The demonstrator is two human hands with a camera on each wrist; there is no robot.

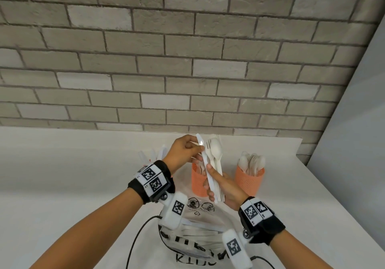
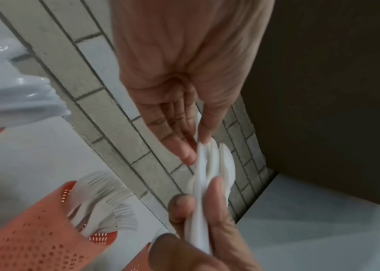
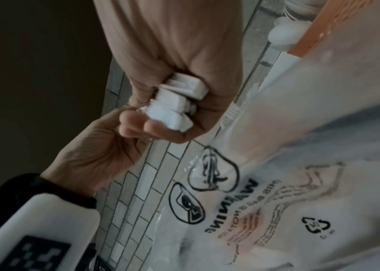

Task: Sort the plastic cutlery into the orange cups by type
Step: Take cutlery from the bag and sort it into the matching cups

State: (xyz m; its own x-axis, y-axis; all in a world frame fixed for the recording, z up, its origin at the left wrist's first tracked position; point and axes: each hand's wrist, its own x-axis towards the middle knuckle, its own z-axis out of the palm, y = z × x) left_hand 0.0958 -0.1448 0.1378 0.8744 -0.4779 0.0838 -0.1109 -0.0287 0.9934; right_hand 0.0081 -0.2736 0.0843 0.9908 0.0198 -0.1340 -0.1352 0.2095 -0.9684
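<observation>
- Head view: the right hand (image 1: pixel 227 187) grips a fanned bundle of white cutlery (image 1: pixel 214 164) by the handles, with a knife, a fork and a spoon head showing above its fingers.
- The left hand (image 1: pixel 183 150) pinches the top of the knife (image 1: pixel 201 143) between thumb and fingertips, just above the right hand's thumb.
- Directly beneath both hands stands the fork cup (image 1: pixel 199 182). The spoon cup (image 1: pixel 250 180) is near the right hand's outer side. Past the left wrist a third cluster of white pieces shows, but its cup is mostly hidden.
- Risk: drawing the knife out could drag the neighbouring fork or spoon with it, since the pieces lie pressed together. A loose one would likely fall into the fork cup below and mix the types.
- Risk: the plastic bag (image 1: pixel 200 227) lies under the wrists, and a lowered forearm could catch it.
- Room: there is bare counter to the left hand's outer side, the brick wall stands beyond the cups, and the counter edge lies well past the spoon cup.
</observation>
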